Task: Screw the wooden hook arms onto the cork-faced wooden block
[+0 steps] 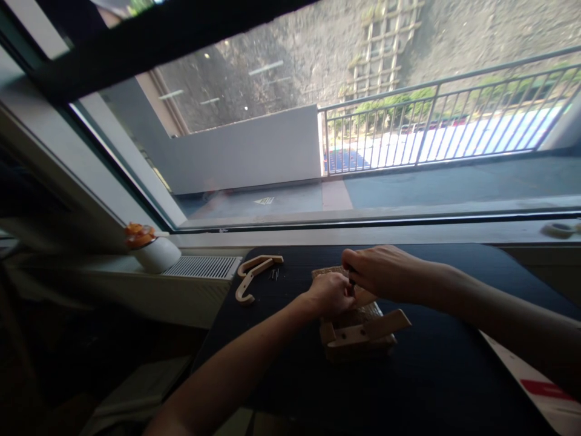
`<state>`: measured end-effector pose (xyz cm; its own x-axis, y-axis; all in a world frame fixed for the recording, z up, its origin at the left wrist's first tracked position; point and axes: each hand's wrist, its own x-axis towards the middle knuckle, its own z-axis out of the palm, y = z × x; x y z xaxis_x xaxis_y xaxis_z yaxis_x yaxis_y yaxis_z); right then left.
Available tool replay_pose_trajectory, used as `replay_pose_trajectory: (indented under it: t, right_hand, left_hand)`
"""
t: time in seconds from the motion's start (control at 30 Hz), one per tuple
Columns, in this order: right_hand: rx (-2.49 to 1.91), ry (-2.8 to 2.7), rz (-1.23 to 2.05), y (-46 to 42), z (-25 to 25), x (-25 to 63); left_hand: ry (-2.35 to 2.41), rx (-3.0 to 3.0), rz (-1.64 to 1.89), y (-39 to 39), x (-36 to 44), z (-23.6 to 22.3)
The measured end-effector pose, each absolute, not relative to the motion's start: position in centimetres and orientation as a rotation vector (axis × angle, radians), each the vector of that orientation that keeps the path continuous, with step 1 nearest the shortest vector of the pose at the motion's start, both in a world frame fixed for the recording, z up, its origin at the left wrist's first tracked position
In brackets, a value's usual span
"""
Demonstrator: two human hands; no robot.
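Observation:
My right hand (381, 270) is closed, palm down, over the far end of a brown block (363, 351) that has a shiny, wrapped-looking surface. Something dark shows just below its fingers; its kind is hidden. Close against it, my left hand (332, 293) is pinched shut over the same block, touching or nearly touching the right fingertips. What the left fingers hold cannot be made out. A pale wooden piece (364, 298) sticks out from under the hands. Nearer to me, a wooden hook (385, 325) with two dark holes lies across the block.
On the dark table (290, 375), two more wooden hooks (247, 284) lie at the far left, beside several small screws (274, 274). A white pot (157, 254) with orange flowers stands on the sill by a vent (202, 266). A window runs behind the table. A tape roll (557, 230) rests at right.

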<state>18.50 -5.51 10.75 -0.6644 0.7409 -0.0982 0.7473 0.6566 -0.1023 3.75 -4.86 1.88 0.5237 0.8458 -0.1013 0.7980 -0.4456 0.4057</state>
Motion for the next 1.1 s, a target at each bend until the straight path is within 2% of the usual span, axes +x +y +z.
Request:
replay_pose_trajectory:
  t: [0.47,0.77,1.1]
  right_hand:
    - [1.243,2.861,-0.191,-5.7,10.4,18.5]
    - [1.307,2.814,-0.044,-6.1,10.4,18.2]
    - [1.2,2.905,-0.288,-5.6,10.7,19.1]
  left_hand:
    - [1.35,2.355,0.192,-5.0,3.8,2.0]
    - [1.372,2.343,0.093,-5.2,4.0,2.2]
    - [1.384,2.312,0.159,-5.0,3.7,1.2]
